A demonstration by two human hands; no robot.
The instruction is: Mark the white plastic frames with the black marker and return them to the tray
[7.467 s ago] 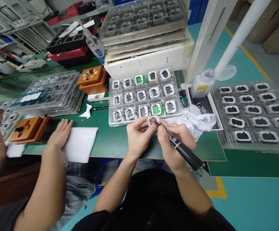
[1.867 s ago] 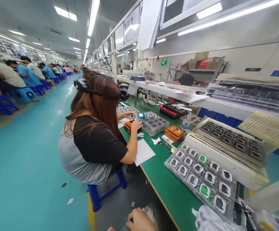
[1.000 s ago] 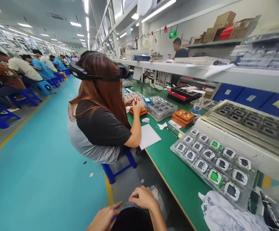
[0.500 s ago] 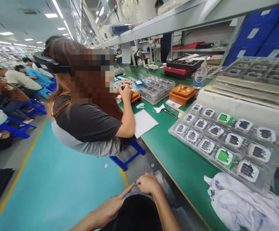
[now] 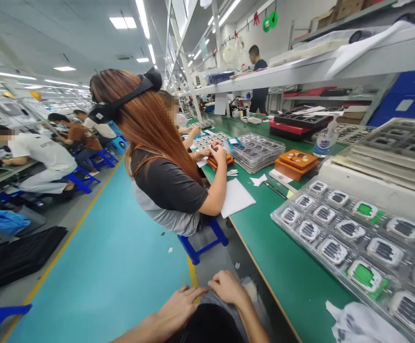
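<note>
My left hand (image 5: pixel 180 305) lies low over my lap, fingers stretched toward the right and nothing in them. Close to its fingertips is my right hand (image 5: pixel 228 287), loosely bent over my leg, fingers apart, also holding nothing. The fingertips of both hands nearly meet; whether they touch I cannot tell. To the right of my hands runs the green workbench (image 5: pixel 264 267). On it lies a clear tray (image 5: pixel 277 218) of square white-framed parts, two with green centres. A crumpled stained white cloth (image 5: pixel 362 321) sits at the tray's near edge.
A co-worker (image 5: pixel 164 176) with a headset sits ahead on a blue stool (image 5: pixel 203 243), hands over an orange fixture. A white pad (image 5: pixel 238 197), another orange block (image 5: pixel 296 164), stacked trays (image 5: pixel 259 155) and a bottle (image 5: pixel 324 143) stand along the bench. A black case (image 5: pixel 21 257) lies on the floor.
The view has swung left and up, so the bench and co-worker appear further right. My hands remain over my lap; the fingertips have drawn a little closer together.
</note>
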